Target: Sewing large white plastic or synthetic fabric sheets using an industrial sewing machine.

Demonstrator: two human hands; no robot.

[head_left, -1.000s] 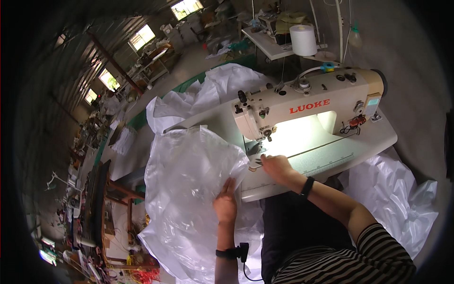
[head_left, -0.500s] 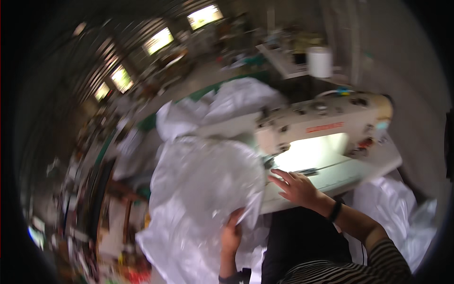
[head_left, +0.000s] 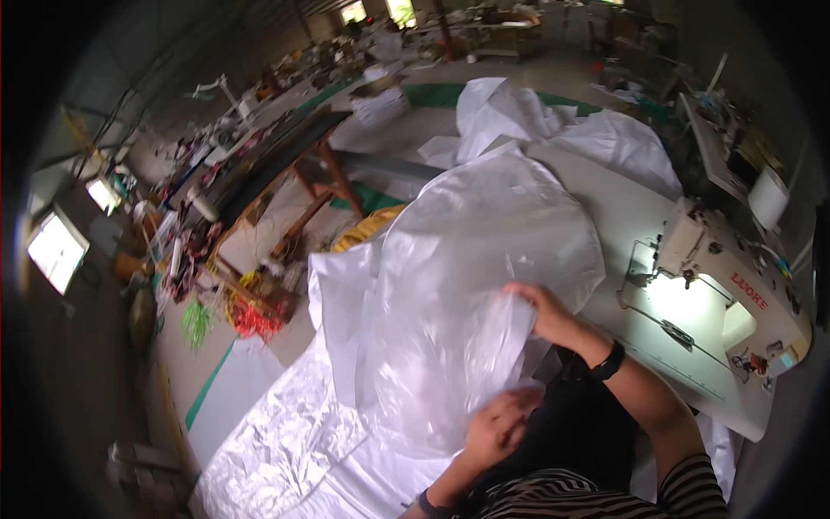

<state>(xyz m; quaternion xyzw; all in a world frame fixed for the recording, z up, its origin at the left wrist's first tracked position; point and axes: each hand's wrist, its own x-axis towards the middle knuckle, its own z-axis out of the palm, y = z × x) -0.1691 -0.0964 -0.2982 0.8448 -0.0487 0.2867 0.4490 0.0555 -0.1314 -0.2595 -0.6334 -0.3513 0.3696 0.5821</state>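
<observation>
A large sheet of clear plastic film (head_left: 471, 259) bulges up over the sewing table (head_left: 622, 216). My right hand (head_left: 543, 310) pinches its near edge, a black band on the wrist. My left hand (head_left: 497, 424) grips the same film lower down, close to my lap; it is blurred. White woven fabric (head_left: 346, 294) lies under and beside the film. The cream sewing machine (head_left: 735, 290) stands to the right with its lamp lit, apart from both hands.
More white fabric (head_left: 553, 121) is heaped at the table's far end. Silvery sheeting (head_left: 285, 441) covers the floor at lower left. A wooden trestle bench (head_left: 285, 164), coloured scraps (head_left: 242, 311) and cluttered worktables fill the room behind. A white thread cone (head_left: 768, 197) stands at right.
My view has swung left, so the machine now sits at the right edge. Both hands have come off the machine bed and pulled the clear film toward my lap.
</observation>
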